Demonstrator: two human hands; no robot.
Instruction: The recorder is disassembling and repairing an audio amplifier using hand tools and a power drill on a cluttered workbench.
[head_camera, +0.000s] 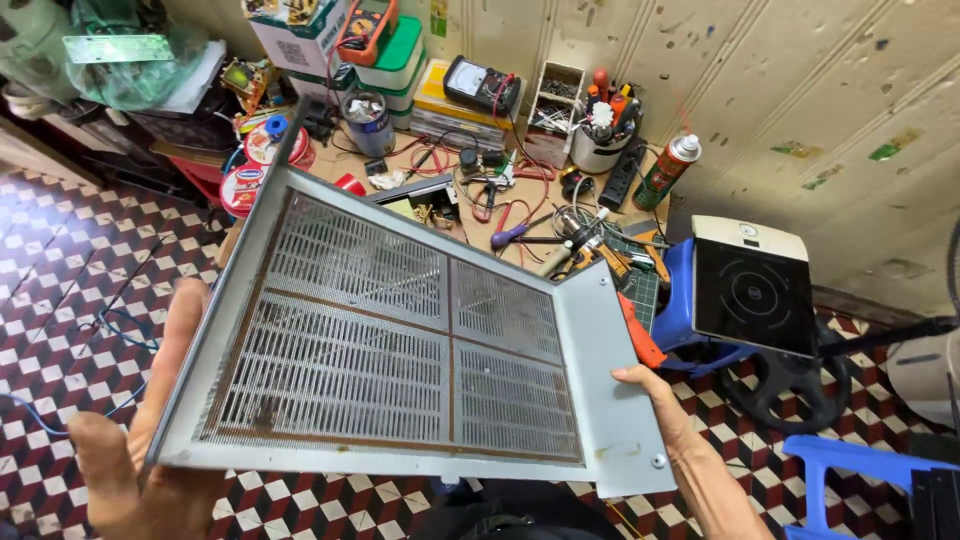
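The vented metal cover sits between the left hand and right hand, over the tiled floor. Behind it lies the table: multimeter at the back, spray can right, induction cooker further right.

A cluttered workbench at twelve o'clock carries a multimeter and spray can; an induction cooker sits at three o'clock

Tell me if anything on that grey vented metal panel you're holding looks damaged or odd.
The grey vented metal panel, held by the left hand and right hand, shows brown rust-like staining along the borders of its slotted grille sections, heaviest along the bottom edge. A few slots near the lower left look clogged or dark.
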